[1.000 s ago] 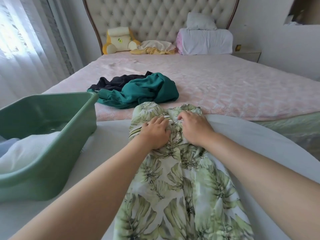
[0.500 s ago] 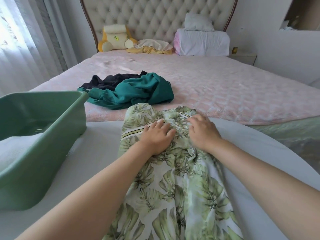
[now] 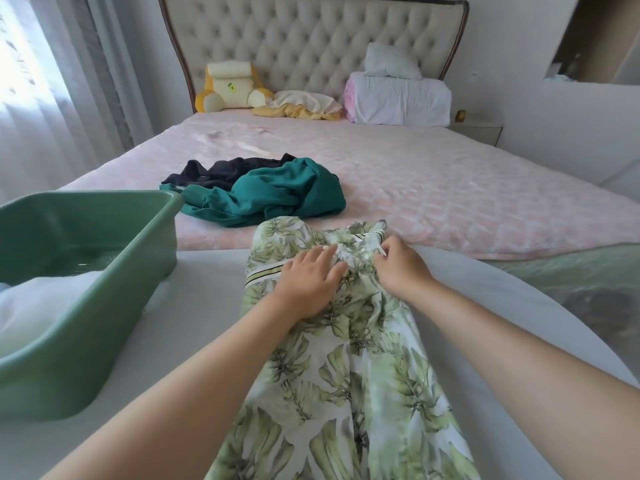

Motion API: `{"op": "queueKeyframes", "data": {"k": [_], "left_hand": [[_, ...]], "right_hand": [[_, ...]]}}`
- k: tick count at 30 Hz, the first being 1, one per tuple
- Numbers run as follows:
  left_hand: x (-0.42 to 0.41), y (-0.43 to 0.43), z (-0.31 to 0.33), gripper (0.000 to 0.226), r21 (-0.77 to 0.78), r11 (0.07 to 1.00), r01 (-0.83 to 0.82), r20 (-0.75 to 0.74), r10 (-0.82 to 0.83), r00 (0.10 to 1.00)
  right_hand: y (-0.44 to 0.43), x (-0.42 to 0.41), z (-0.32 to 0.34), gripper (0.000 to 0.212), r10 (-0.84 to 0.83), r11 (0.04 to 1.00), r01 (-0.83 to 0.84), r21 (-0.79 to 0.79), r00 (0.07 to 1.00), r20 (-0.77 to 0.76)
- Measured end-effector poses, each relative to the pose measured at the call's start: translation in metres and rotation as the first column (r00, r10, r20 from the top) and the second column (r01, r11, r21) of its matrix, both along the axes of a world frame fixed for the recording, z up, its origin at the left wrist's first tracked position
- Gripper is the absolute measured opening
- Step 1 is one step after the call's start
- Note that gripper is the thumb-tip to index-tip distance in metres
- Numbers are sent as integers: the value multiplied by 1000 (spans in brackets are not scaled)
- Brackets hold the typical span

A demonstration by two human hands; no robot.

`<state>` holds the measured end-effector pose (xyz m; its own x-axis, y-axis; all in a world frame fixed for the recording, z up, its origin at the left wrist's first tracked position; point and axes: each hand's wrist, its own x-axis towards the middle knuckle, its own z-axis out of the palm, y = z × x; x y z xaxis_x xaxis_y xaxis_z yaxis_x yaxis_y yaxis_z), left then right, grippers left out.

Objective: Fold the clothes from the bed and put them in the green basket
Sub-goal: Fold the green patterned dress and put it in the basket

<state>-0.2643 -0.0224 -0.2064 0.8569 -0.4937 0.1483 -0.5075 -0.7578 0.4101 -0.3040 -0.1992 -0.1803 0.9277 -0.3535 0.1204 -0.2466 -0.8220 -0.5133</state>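
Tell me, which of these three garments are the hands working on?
The white garment printed with green leaves; the teal garment and the black garment lie untouched on the pink bed.

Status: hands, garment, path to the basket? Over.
Left hand flat on leaf-print dress. Right hand pinches its top edge. Dress not yet folded. Green basket at left, nothing between; teal garment, black garment on bed.
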Motion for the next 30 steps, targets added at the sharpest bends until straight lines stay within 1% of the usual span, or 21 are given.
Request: {"op": "queueKeyframes", "data": {"k": [2,4,5,7,8,9,10,12,14,15,16,17,19,21,22,24,25,27,28,29,30], "left_hand": [[1,13,9,53,-185,981,-52,-49,44,998],[4,25,18,47,-372,920,-126,-171,66,983],[6,30,22,45,-472,863,-182,-244,70,967],[13,42,29,42,-654,684,-325,-394,59,917],[15,48,32,40,-707,591,-388,-450,46,892],[18,55,34,39,-731,538,-420,-472,46,881],[20,61,35,38,-722,543,-429,-470,70,880],[27,72,29,34,-640,613,-463,-458,180,871],[35,81,22,34,-568,628,-532,-463,291,837],[37,84,20,36,-554,629,-546,-457,318,830],[38,87,20,37,-534,644,-547,-437,344,831],[39,89,21,38,-514,670,-536,-397,368,841],[40,95,19,41,-452,726,-518,-289,430,855],[39,103,14,40,-353,790,-502,-215,453,865],[40,106,9,40,-294,820,-492,-210,447,870],[44,110,3,42,-170,853,-493,-210,458,864],[46,110,3,43,-140,847,-512,-169,489,855],[53,104,9,46,-175,839,-515,46,529,847],[55,98,14,50,-212,866,-453,162,488,858],[57,90,19,54,-211,909,-359,251,406,879],[60,82,22,54,-144,955,-260,310,293,904]], "right_hand": [[21,3,16,13,65,997,-67,28,996,68],[47,7,30,10,126,989,-135,59,983,132],[62,8,36,9,154,983,-167,78,976,156],[91,11,42,8,204,966,-226,129,965,162],[105,12,43,8,231,953,-254,166,962,145],[117,14,41,10,267,936,-285,206,957,108],[126,15,38,14,314,914,-320,249,947,65],[136,18,31,25,396,863,-372,342,918,1],[133,19,27,36,372,833,-348,430,928,31],[128,19,27,41,327,845,-323,427,943,66],[122,21,25,44,285,875,-306,375,952,110],[114,23,23,44,264,914,-295,279,954,142],[100,28,17,40,288,950,-301,78,946,148],[93,36,9,34,354,935,-348,-69,929,111],[93,40,5,36,389,917,-378,-130,918,77],[99,45,-3,51,440,875,-437,-207,897,-36],[103,47,-7,58,449,860,-458,-226,889,-92],[110,50,-17,65,440,843,-469,-265,883,-162],[113,52,-23,67,432,839,-466,-281,884,-176],[115,54,-28,69,428,835,-465,-293,885,-185],[117,55,-32,70,427,833,-465,-300,885,-184]]}}
